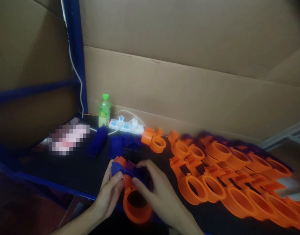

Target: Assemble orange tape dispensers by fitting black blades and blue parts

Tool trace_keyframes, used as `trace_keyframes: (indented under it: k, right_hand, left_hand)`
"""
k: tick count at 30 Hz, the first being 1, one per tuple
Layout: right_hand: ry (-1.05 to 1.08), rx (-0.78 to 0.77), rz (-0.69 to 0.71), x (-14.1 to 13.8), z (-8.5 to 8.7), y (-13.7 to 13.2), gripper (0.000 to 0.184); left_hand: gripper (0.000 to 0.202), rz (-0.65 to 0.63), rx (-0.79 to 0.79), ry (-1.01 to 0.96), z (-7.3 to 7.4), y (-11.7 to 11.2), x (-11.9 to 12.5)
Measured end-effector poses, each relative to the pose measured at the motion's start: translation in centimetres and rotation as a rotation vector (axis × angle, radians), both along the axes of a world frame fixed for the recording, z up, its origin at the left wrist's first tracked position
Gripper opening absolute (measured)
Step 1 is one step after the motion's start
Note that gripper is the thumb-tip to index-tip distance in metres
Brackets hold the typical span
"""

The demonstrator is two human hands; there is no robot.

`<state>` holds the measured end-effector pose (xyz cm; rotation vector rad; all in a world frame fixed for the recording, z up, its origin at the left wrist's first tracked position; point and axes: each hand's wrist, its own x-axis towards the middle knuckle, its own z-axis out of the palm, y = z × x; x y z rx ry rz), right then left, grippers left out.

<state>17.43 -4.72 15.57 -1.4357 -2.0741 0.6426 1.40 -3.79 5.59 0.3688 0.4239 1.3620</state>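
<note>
Both hands meet at the front of a dark worktop. My left hand pinches a blue plastic block with an orange cap. My right hand curls its fingers over the dark blue part joined to it. Below the two hands hangs an orange plastic ring that belongs to the same piece. The fingers of both hands are closed on this piece.
Several orange ring parts lie in rows to the right. Blue blocks sit behind the hands. A green-capped bottle, a white power strip and a cable stand at the back by cardboard walls.
</note>
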Motion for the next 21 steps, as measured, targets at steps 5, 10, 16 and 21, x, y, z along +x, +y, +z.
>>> trace_keyframes:
  k: [5,10,16,21]
  right_hand:
    - [0.011,-0.017,0.009,-0.1,-0.1,-0.2,0.026]
    - [0.066,-0.078,0.021,0.4,-0.7,-0.2,0.031]
    - [0.321,-0.16,-0.032,0.3,-1.6,0.3,0.021]
    - [0.542,-0.322,0.004,0.2,-2.0,0.5,0.025]
  left_hand:
    - [0.053,-0.021,0.01,0.002,-0.3,-0.3,0.0]
    - [0.065,-0.041,-0.042,0.091,-0.8,-0.4,-0.2]
    - [0.064,-0.015,0.054,0.185,-0.9,-0.8,-0.3]
    - [0.063,-0.028,0.251,0.268,0.2,-0.7,-0.5]
